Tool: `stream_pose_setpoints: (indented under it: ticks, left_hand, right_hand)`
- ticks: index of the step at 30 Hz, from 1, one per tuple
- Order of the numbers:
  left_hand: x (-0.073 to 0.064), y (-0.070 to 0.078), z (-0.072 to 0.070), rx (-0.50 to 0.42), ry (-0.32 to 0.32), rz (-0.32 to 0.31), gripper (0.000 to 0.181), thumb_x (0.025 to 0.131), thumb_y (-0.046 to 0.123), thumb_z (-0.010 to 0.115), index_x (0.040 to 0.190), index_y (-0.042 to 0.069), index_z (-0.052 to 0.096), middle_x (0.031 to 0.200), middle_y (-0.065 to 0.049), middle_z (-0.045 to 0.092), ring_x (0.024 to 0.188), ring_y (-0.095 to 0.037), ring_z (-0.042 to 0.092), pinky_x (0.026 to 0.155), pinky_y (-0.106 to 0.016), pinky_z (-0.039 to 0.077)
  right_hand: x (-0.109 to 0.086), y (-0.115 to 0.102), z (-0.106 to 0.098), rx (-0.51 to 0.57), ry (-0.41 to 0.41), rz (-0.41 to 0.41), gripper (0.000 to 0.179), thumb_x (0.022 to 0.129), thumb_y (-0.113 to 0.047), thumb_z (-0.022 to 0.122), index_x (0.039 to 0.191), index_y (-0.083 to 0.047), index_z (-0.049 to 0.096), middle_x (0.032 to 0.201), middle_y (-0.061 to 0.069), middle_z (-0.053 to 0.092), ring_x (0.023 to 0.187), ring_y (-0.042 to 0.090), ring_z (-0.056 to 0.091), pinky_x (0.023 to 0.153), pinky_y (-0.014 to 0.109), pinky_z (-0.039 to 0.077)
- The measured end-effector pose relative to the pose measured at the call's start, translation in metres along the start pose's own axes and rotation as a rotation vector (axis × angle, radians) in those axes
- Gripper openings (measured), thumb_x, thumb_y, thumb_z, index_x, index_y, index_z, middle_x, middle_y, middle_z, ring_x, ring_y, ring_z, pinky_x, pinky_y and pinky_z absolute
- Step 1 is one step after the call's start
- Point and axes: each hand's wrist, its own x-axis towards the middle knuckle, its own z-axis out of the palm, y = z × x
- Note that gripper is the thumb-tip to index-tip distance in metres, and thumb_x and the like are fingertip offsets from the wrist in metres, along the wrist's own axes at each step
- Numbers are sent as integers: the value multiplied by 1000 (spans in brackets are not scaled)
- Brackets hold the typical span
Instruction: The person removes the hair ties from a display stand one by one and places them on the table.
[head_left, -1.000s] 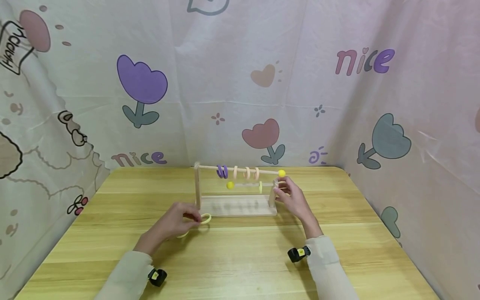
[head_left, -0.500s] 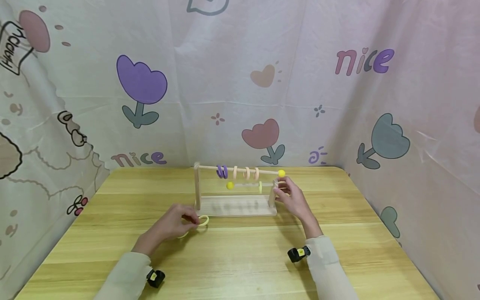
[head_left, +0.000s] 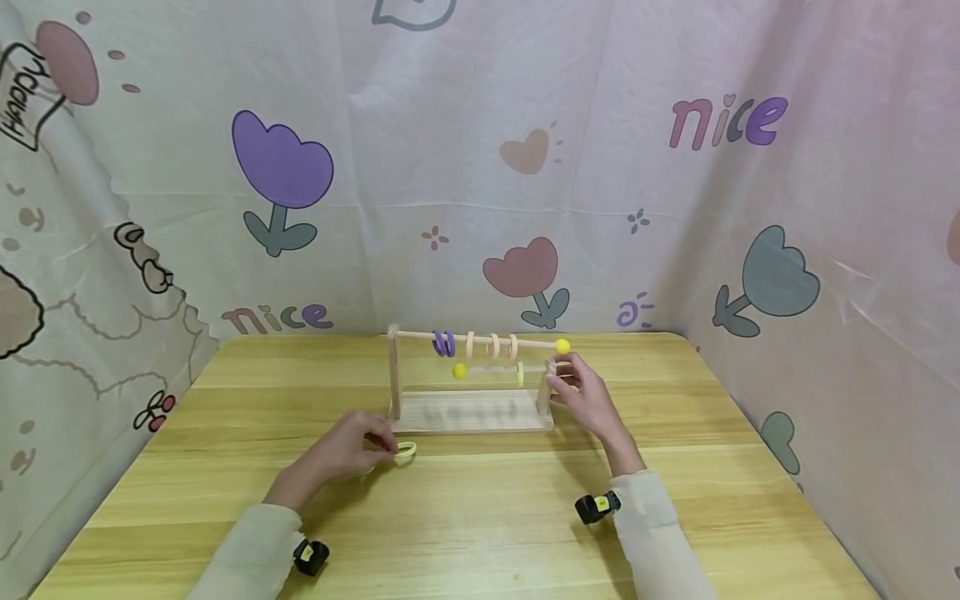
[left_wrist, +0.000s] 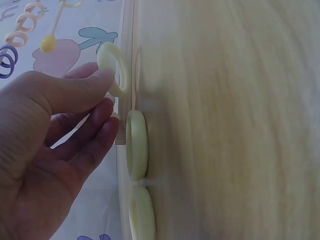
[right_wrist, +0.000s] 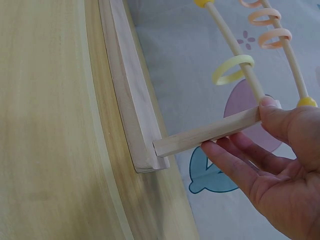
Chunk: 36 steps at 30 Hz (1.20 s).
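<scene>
My left hand pinches a pale yellow ring between thumb and finger, low over the table in front of the wooden stand. Two more yellow rings, a nearer one and another, lie on the table beneath that hand in the left wrist view. My right hand grips the stand's short post near its top. From this post runs the lower rod, carrying one yellow ring and ending in a yellow ball.
The stand's tall left post bears the upper rod, with two purple rings, three peach rings and a yellow end ball. Behind the wooden table hangs a printed cloth.
My left hand has drawn slightly left, away from the stand. The yellow ring in it has dropped a little and tipped flatter. My right hand stays on the post.
</scene>
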Motion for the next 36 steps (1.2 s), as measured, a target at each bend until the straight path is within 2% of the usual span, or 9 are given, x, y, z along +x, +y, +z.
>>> stream_pose_setpoints:
  ticks: [7,12,22,36]
  left_hand:
    - [1,0,1,15,-26,-33,14,81,-4,83,83,9,79,84,2,71,79,-4,62,72,-28,59]
    - [1,0,1,27,-56,-29,12,82,-4,82,82,8,78,85,2,71,78,-2,62,71,-23,59]
    - [0,2,1,34,-78,-28,12,82,-5,81,81,6,77,84,-1,70,77,-1,61,70,-22,58]
    - [0,1,0,38,-94,-33,19,81,-7,80,78,11,77,83,5,69,77,-4,61,70,-24,58]
  right_hand:
    - [0,-1,0,5,0,3,38,106,-11,58,142,-4,49,132,28,60,122,41,63,93,44,61]
    - [0,0,-1,1,0,-3,38,106,-11,58,142,-3,49,132,28,60,122,41,63,93,43,61]
    - [0,-1,0,6,3,-2,37,105,-9,57,141,-3,49,131,28,60,121,41,63,92,43,62]
    - [-1,-1,-1,4,-1,-7,37,106,-10,57,141,-4,49,132,28,60,122,41,63,93,43,61]
